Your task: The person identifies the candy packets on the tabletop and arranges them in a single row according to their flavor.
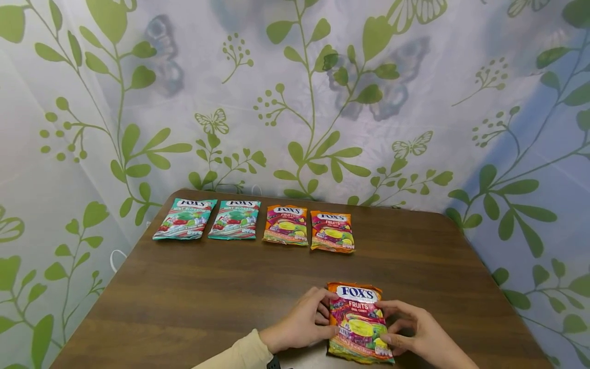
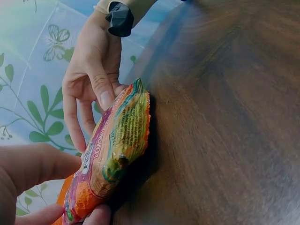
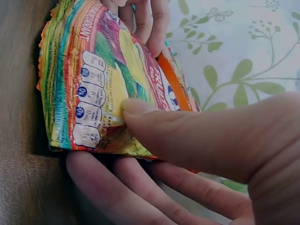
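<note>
An orange and purple bag of Fox's Fruits candy (image 1: 359, 323) is held between both hands near the table's front edge, its printed face up. The left hand (image 1: 306, 318) grips the bag's left side, thumb on the face and fingers along the edge. From the other side, the right hand (image 1: 410, 328) pinches the bag's right edge. In the right wrist view, the right thumb (image 3: 154, 126) presses on the front of the bag (image 3: 108, 79) while the other fingers lie under it. The left wrist view shows the bag's bottom end (image 2: 126, 126) tipped up off the wood.
Along the back of the brown table (image 1: 193, 297) lie two teal Mint Blossom bags, the left one (image 1: 185, 219) beside the other (image 1: 235, 220). To their right are two Fruits bags, one (image 1: 286, 225) next to another (image 1: 332, 232). A leaf-patterned curtain (image 1: 295, 102) hangs behind.
</note>
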Demonstrator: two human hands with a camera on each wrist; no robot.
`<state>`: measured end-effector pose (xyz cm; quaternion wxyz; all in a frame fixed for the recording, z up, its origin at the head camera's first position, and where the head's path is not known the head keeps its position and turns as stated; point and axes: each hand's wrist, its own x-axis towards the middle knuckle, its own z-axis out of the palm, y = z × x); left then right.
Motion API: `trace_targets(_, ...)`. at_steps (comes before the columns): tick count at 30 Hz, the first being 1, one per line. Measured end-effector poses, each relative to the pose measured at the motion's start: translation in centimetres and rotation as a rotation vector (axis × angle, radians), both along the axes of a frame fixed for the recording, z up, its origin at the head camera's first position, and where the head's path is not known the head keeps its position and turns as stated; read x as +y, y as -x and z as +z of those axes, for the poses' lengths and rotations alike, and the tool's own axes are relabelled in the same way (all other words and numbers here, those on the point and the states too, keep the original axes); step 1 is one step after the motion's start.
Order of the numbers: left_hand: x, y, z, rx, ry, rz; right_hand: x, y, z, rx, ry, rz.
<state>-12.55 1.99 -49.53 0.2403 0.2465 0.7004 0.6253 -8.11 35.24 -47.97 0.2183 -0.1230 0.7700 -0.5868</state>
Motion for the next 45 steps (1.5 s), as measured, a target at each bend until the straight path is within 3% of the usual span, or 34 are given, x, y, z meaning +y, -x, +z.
trace_targets(15,0.3,-0.1,-0.4,0.033,0.001,0.030,-0.2,-0.3,-0.3,0.049,-0.004,-0.014)
trace_targets(29,0.6,-0.4,-0.1,0.061,-0.003,0.078,-0.4,-0.2,-0.2,0.104,0.004,-0.006)
trace_targets(36,1.0,0.2,0.5,0.099,0.007,0.100,-0.4,0.2,0.3,0.100,-0.009,-0.036)
trace_targets(45,1.9,1.4,1.1,0.149,0.047,0.100,-0.1,0.6,0.8,0.178,-0.048,-0.076)
